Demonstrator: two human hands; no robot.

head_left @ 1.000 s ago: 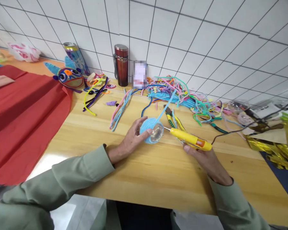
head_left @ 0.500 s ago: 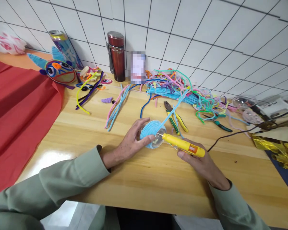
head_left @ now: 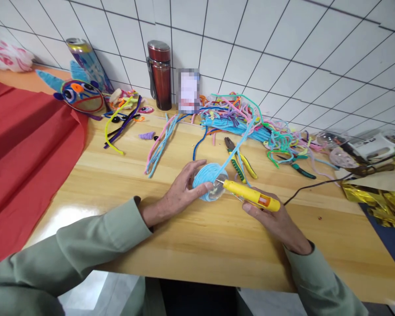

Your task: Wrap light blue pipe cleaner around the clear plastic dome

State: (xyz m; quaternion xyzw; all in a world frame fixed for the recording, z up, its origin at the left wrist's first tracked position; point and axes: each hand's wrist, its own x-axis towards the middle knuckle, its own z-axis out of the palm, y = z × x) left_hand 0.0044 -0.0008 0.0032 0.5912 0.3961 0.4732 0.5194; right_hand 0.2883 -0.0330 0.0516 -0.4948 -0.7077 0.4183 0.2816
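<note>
So, ball (head_left: 208,175) is just below and right of frame centre: clear form, light-blue winding on its left part, bare clear end facing right. Can't tell if it rests on the tabletop (head_left: 200,245) or is held just above.

Left hand (head_left: 179,191) has it grasped from the left, thumb across the near side, fingers round the far side. It's the nearer hand, in contact. Strand (head_left: 238,145) runs off the ball toward upper right, other end loose over the pile.

Right hand (head_left: 273,219) is closed round the glue gun (head_left: 250,195). Key relation: ball lies left and slightly up from the right grip; gun's long axis slants from lower right up to the nozzle, which points left at the ball's bare end, by the left thumb. Nozzle overlaps that end in view; contact can't be told. Cord (head_left: 311,186) goes off right.

Farther out: pliers (head_left: 229,144) beyond the gun, under the strand's line; pile (head_left: 232,125) of stems along the wall; flask (head_left: 161,81) upper centre; red cloth (head_left: 36,166) left; gold foil (head_left: 365,202) right edge.
</note>
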